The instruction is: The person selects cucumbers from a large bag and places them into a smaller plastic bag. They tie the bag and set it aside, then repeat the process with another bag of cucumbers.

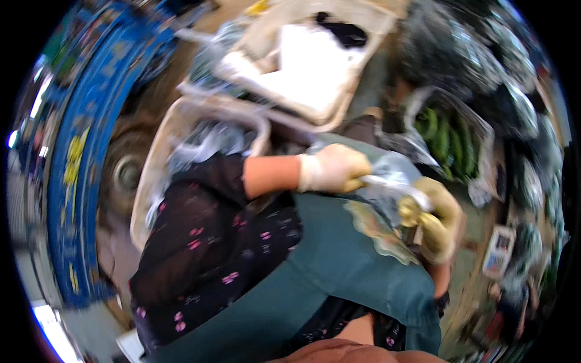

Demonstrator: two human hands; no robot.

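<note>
My left hand (338,169), in a pale work glove, is closed on one side of a thin translucent plastic bag (386,179). On the other side my right hand (438,218), in a yellowish glove, grips the bag's twisted white top. The bag's neck is drawn tight between the two hands, in front of a dark green apron (349,254). What the bag contains is blurred. A patterned, partly transparent patch (379,231) shows on the apron just below the hands.
A white crate (156,154) with loose plastic bags stands at left, another pale crate (370,50) beyond it. On the right are a bag of long green vegetables (447,140), a digital scale (498,252) and several dark filled bags (490,59). Blue metal bodywork (97,113) stands far left, beside a wheel (127,174).
</note>
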